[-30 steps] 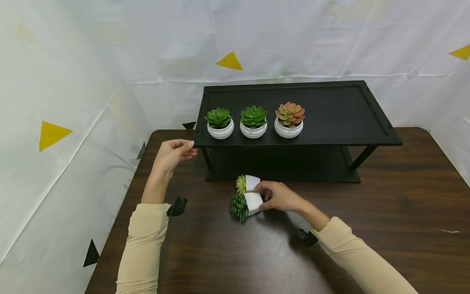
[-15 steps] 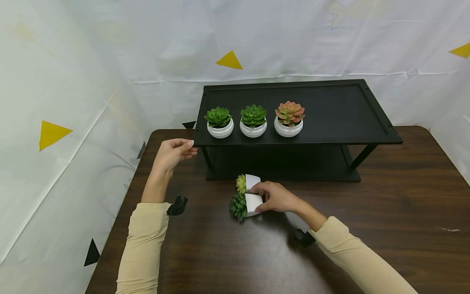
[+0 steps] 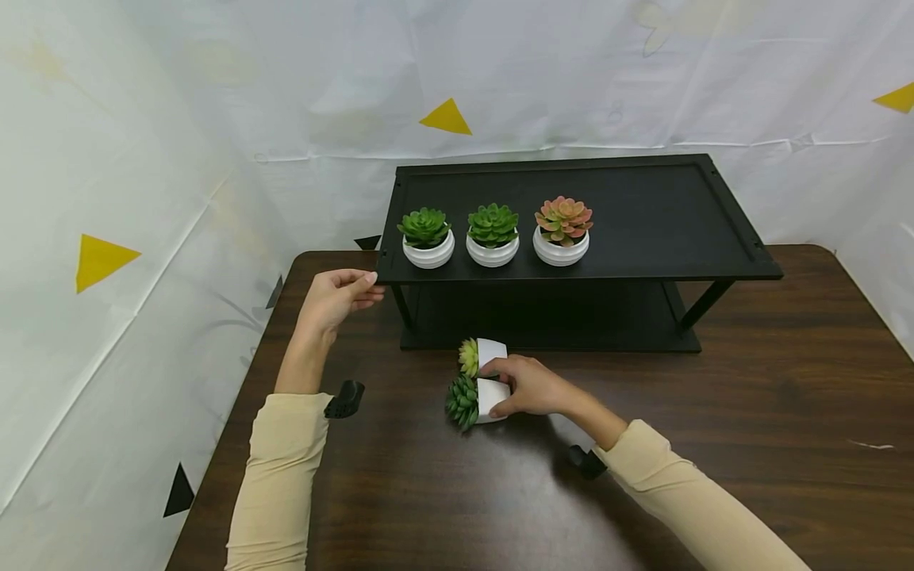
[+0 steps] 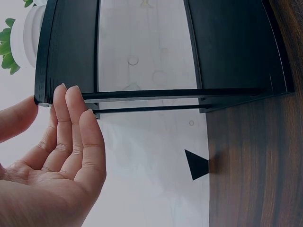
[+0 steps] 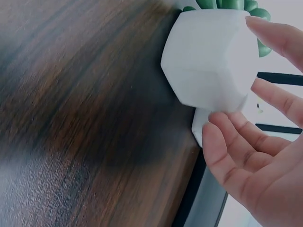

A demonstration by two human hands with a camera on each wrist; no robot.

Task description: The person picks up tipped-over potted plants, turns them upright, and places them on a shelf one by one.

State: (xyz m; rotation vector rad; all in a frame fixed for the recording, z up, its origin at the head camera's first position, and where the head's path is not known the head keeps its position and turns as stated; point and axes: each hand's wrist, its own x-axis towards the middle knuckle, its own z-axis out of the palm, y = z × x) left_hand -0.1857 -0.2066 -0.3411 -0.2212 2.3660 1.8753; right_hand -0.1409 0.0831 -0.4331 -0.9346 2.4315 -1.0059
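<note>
The plant (image 3: 462, 402) lies on its side on the table (image 3: 428, 492), near the shelf (image 3: 657, 214). The right hand (image 3: 537, 386), fingers bent, pinches its pot (image 5: 203, 61). The left hand (image 3: 339, 293) pinches the shelf's corner. The leaves are dark green and point left; the pot is white with flat sides.
</note>
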